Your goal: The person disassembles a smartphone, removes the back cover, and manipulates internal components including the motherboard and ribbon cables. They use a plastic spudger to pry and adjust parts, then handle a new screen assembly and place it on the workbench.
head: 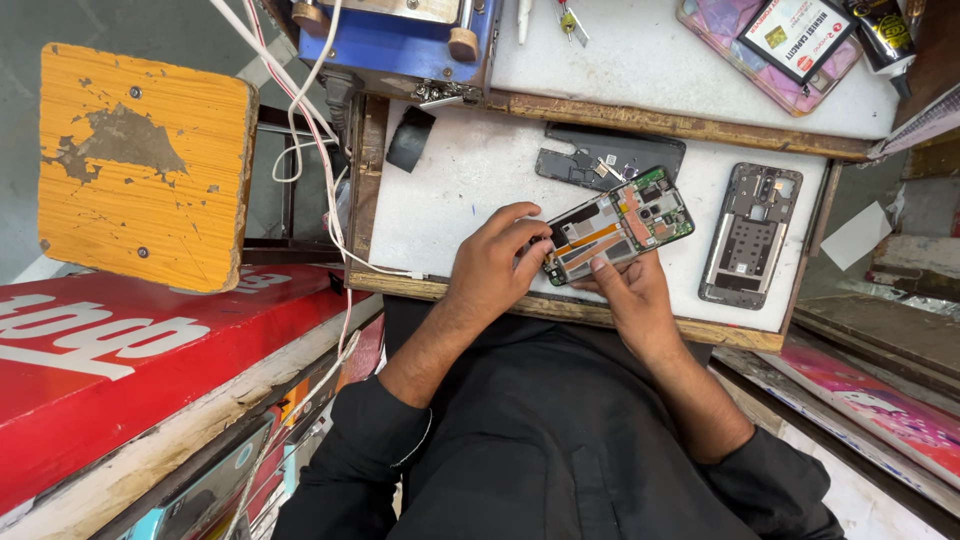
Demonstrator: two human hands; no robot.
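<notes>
both hands hold an opened phone (pixel 617 225) just above the near edge of the white work board (pixel 460 190), its green circuit board, orange strip and bare metal parts facing up. the left hand (pixel 495 265) is closed on the phone's near-left end, thumb on the lower corner and fingers curled over the top edge. the right hand (pixel 630 300) grips it from below, fingers under the body and the thumb pressed on the lower long edge. the phone sits tilted, its right end raised toward the far side of the board, and whether it touches the board i cannot tell.

just beyond the phone, toward the far edge of the board, lies a dark back cover (pixel 610 155) with a smaller dark piece on it. well to the right, near the board's right edge, a grey middle frame (pixel 750 235) lies flat with its long side running near to far. a black curved piece (pixel 410 138) rests at the far-left corner. white and red cables (pixel 320 150) hang down past the board's left edge. to the left stands a worn yellow wooden stool (pixel 140 165), and near it a red panel (pixel 130 350)
</notes>
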